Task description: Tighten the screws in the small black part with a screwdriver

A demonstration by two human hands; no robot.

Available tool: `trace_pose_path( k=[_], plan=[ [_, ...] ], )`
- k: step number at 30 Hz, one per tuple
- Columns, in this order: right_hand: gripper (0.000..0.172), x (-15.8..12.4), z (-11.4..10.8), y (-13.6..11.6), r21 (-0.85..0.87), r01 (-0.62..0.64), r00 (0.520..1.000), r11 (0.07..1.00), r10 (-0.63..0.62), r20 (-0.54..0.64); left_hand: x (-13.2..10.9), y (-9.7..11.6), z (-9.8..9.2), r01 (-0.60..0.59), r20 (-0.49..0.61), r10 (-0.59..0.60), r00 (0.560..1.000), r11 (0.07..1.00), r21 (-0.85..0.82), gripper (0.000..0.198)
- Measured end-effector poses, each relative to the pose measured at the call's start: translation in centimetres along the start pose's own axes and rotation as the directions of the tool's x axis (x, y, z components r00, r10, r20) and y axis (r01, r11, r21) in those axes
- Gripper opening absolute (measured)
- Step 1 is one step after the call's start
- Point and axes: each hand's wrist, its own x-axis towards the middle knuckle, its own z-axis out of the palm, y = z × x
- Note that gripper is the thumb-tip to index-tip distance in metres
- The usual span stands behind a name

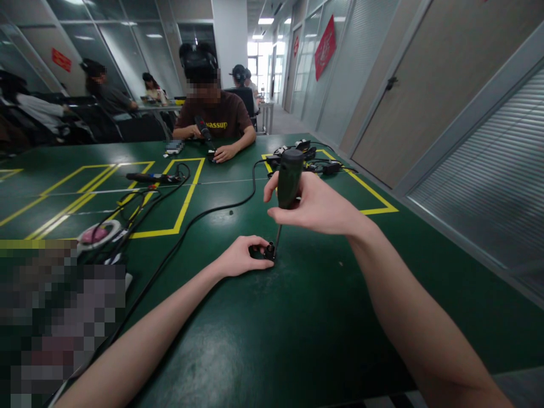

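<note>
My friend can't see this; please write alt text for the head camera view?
The right hand holds a dark screwdriver, its shaft pointing down at a small black part held by the left hand on a green table. Opposite, a co-worker holds another tool.

And it's green all over the table (229, 328), a deep, glossy green, with bright yellow tape (157, 233) boxing it into rectangles! The screwdriver (290, 184) shows a dark, blackish-green handle above a grey shaft, and the part (269, 250) beside it is plain black. Black too, the long cable (212, 210)! Over on the left, a white ring (113, 229) with pink inside. Across the way, a brown shirt (233, 118) with yellow lettering, then a blazing red banner (326, 48), a greyish-beige door (459, 73), and blinds (493, 164) in fine grey stripes!
</note>
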Motion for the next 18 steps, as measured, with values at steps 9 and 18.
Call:
trace_pose_path(
  k=[9,18],
  plan=[
    [0.021,-0.19,0.4,-0.49,-0.016,0.008,0.999,1.0,-0.009,-0.054,0.01,-0.06,-0.01,0.005,-0.004,-0.005,1.0,1.0,0.019,0.037],
    [0.015,-0.07,0.2,-0.45,-0.045,-0.013,0.999,0.999,0.011,-0.042,-0.02,0.23,-0.08,0.015,-0.002,-0.015,1.0,1.0,0.015,0.038]
  ],
)
